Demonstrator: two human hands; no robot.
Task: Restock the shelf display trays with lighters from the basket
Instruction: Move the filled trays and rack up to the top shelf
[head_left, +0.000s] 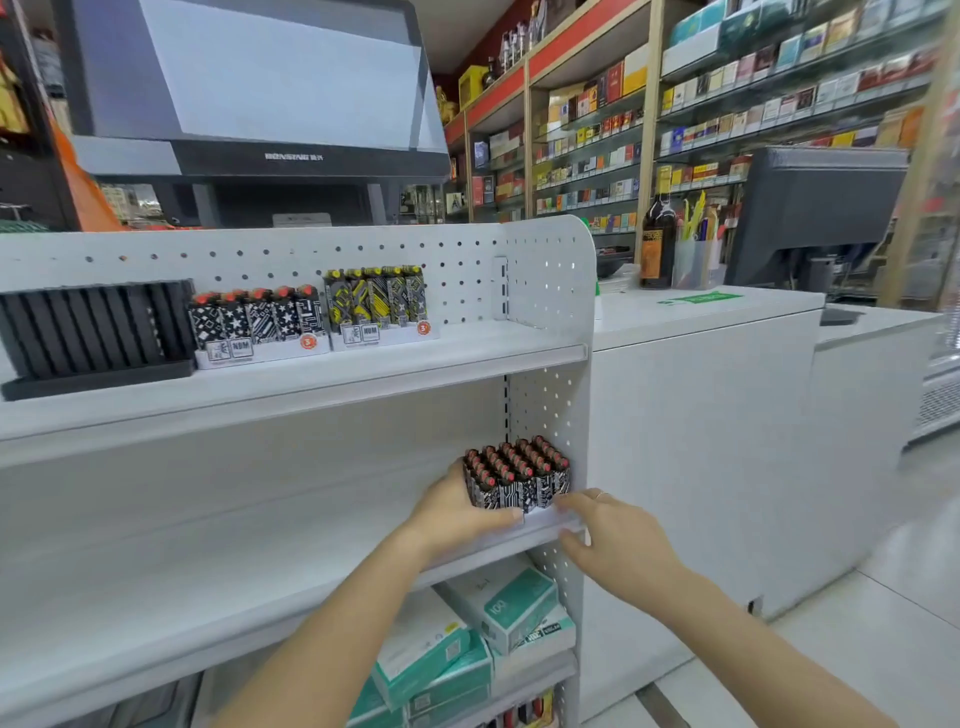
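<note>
A full display tray of black-and-white lighters with red tops (517, 470) stands at the right end of the middle shelf (208, 561). My left hand (457, 512) holds the tray's left side, thumb along its front. My right hand (615, 538) touches the tray's front right corner with its fingertips. On the top shelf stand an empty black tray (93, 332), a tray of black-and-white lighters (260, 322) and a tray of yellow-and-grey lighters (379, 304). No basket is in view.
Green-and-white boxes (467, 639) fill the bottom shelf. The perforated side panel (556, 405) closes the shelf on the right. Beyond it stand a white counter (701, 395), a dark bottle (658, 244), a monitor (821, 202) and a wall of cigarette packs (727, 104).
</note>
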